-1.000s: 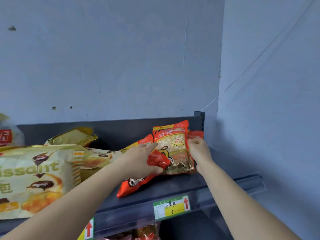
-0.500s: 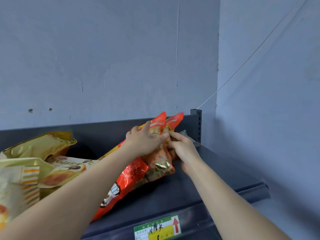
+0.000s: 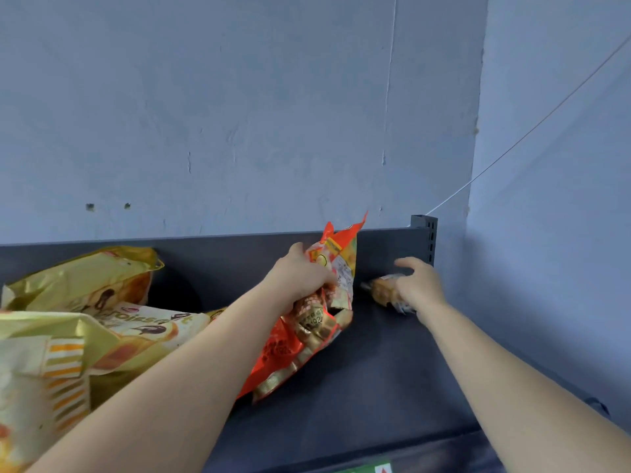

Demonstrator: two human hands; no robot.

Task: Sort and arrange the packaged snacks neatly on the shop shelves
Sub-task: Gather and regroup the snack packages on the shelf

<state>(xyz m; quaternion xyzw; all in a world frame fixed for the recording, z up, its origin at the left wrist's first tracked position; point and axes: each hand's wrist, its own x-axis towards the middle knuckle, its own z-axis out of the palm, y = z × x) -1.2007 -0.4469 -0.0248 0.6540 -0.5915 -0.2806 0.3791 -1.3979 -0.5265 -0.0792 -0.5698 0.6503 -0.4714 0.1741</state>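
Observation:
On the dark grey top shelf [image 3: 375, 377], my left hand [image 3: 300, 273] grips a bunch of red-orange snack packets [image 3: 327, 302] by their upper part, tilted up against the shelf's back panel. To the right, my right hand [image 3: 418, 285] rests on a small clear-wrapped bun [image 3: 384, 291] lying at the back right corner of the shelf. Its fingers are spread over the wrapper; whether they grip it I cannot tell.
Gold croissant bags [image 3: 85, 278] are piled on the left half of the shelf, one large bag [image 3: 37, 387] at the front left. A slotted upright post [image 3: 425, 240] ends the shelf at the right, close to the blue side wall [image 3: 553, 233].
My right hand has left the red packets and moved right to the small wrapped bun, now uncovered. My left hand has lifted the red packets higher and more upright. The view has moved closer.

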